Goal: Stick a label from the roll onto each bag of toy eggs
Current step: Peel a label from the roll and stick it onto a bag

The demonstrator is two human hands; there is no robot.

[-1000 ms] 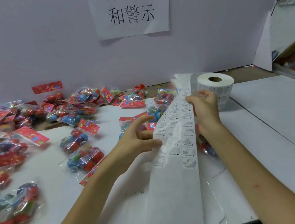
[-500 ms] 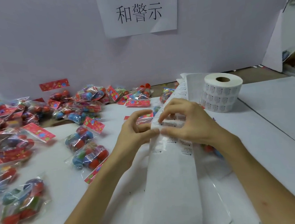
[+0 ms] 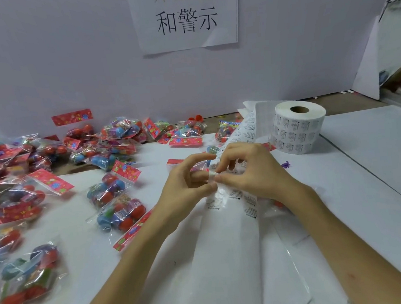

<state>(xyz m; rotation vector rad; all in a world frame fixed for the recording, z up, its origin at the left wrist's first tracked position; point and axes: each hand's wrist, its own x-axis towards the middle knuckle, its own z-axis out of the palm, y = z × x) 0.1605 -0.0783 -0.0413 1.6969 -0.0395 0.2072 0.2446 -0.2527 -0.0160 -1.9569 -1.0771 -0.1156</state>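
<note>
Label strip [image 3: 229, 241] runs from the roll [image 3: 299, 128] toward me across the table [image 3: 367, 185]. I see my left hand [image 3: 188, 187] and right hand [image 3: 252, 174] both pinch its left edge with thumb and forefinger, fingertips touching. Bags of toy eggs [image 3: 117, 212] crowd the left side; right of the strip white tabletop shows.

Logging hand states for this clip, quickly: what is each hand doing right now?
Left hand: closed, pinching the edge of the label strip.
Right hand: closed, pinching the label strip at the same spot.
</note>
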